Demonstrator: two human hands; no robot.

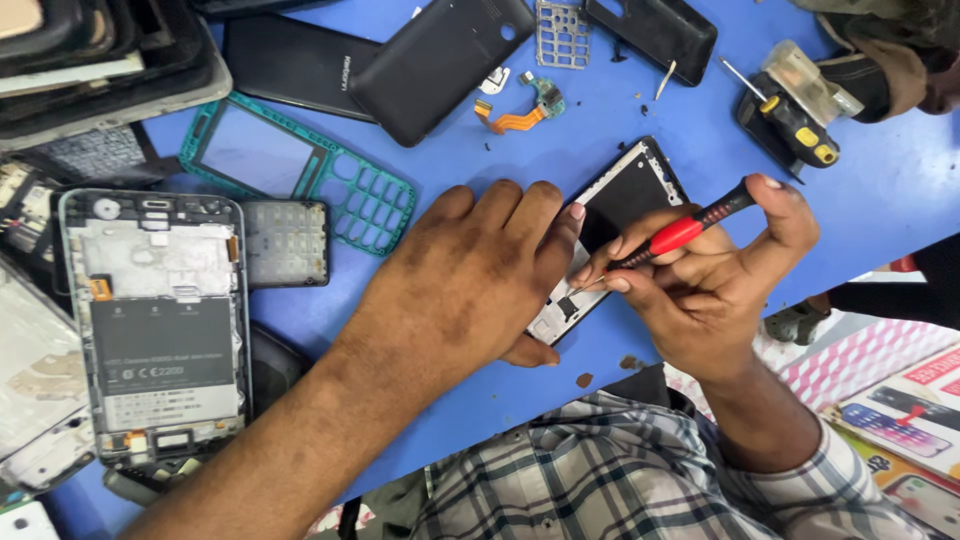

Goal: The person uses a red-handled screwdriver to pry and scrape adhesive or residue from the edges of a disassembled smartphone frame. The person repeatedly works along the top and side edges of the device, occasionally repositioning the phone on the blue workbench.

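Note:
My left hand (470,280) lies flat, palm down, on a small opened phone body (630,195) with a black inside and a silver edge, pinning it to the blue table (880,190). My right hand (715,270) grips a red and black screwdriver (680,232). Its thin tip touches the phone's lower part, close to my left fingertips. Most of the phone's lower half is hidden under my left hand.
An opened smartphone (155,320) with its battery showing lies at the left. Beside it are a teal keypad frame (300,170), a black keypad (287,243), black back covers (440,60), an orange flex cable (515,115) and a yellow-handled screwdriver (795,120).

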